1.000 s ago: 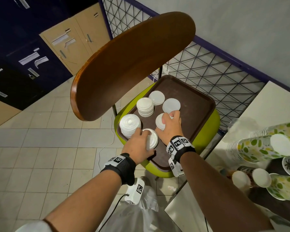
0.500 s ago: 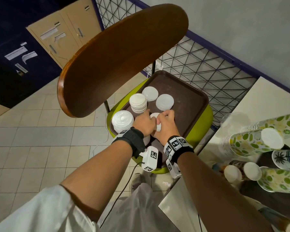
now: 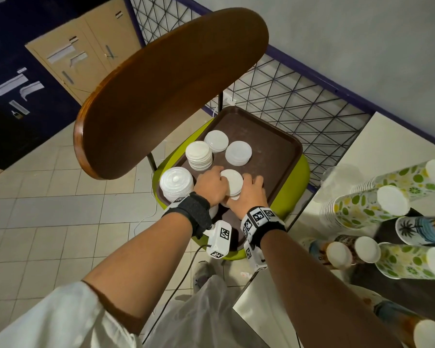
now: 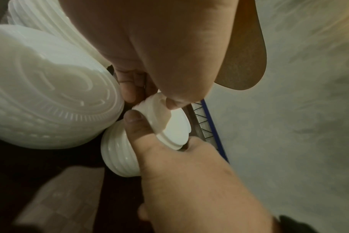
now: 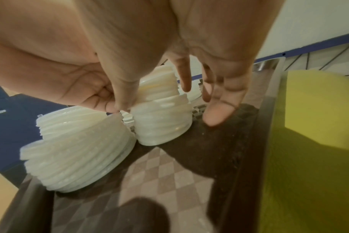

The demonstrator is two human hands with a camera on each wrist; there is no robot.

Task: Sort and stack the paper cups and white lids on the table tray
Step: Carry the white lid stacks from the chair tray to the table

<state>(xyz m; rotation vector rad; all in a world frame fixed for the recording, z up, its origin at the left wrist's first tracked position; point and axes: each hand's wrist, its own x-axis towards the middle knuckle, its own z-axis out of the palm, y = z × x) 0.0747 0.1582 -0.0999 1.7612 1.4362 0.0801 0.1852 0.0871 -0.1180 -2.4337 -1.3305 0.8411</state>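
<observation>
A brown tray (image 3: pixel 274 146) lies on a green seat and carries white lids. Both hands meet at a small lid stack (image 3: pixel 232 182) near the tray's front. My left hand (image 3: pixel 210 187) pinches the upper lids of that stack (image 4: pixel 169 126) between thumb and fingers. My right hand (image 3: pixel 249 193) holds the stack (image 5: pixel 161 119) from the other side, thumb against its side and one fingertip (image 5: pixel 217 115) down on the tray. A wider lid stack (image 3: pixel 176 183) stands just left of it. Patterned paper cups (image 3: pixel 364 209) lie in nested rows on the table at right.
Behind the hands stand another lid stack (image 3: pixel 199 155) and two low piles of lids (image 3: pixel 216 141) (image 3: pixel 238 153). A brown chair back (image 3: pixel 161 91) overhangs the tray's left. A wire grid fence (image 3: pixel 299 101) runs behind. The tray's right half is bare.
My left hand carried a bunch of lids from the tray's front edge rightward to the lids under my right hand. Both hands now hold one stack.
</observation>
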